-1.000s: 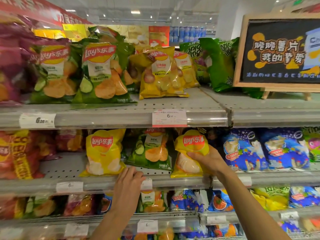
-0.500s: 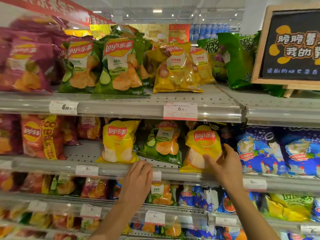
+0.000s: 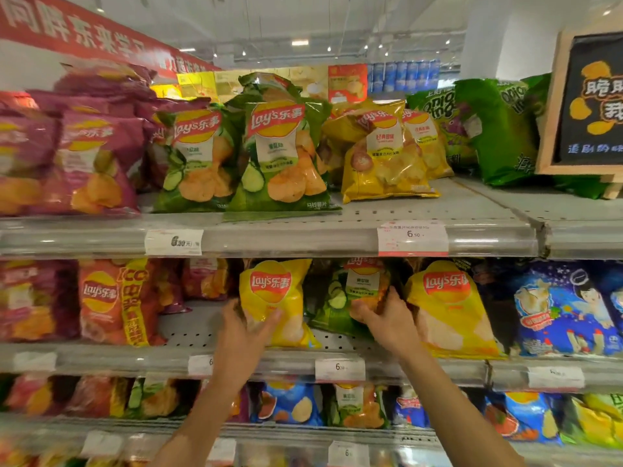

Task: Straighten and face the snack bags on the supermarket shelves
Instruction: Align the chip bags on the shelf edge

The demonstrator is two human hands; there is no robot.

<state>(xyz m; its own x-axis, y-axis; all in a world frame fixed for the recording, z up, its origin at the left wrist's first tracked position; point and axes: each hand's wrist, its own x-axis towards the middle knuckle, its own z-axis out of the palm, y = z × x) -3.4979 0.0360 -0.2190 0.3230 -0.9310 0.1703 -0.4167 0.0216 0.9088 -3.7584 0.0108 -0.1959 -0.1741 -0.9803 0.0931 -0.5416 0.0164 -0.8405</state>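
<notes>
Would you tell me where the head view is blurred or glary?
Head view: left-edge purple bags and bottom shelf smear with motion blur; centre green bag stays sharp; glare streaks the shelf-edge rail; wide-angle bowing bends the shelves.

Chalkboard sign (image 3: 588, 102) at right — red banner (image 3: 77, 32) overhead.

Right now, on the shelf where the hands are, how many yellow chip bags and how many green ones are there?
Yellow: 2, the left yellow bag under the left hand and the right yellow bag
Green: 1, the green bag in the right hand
Total: 3
</notes>
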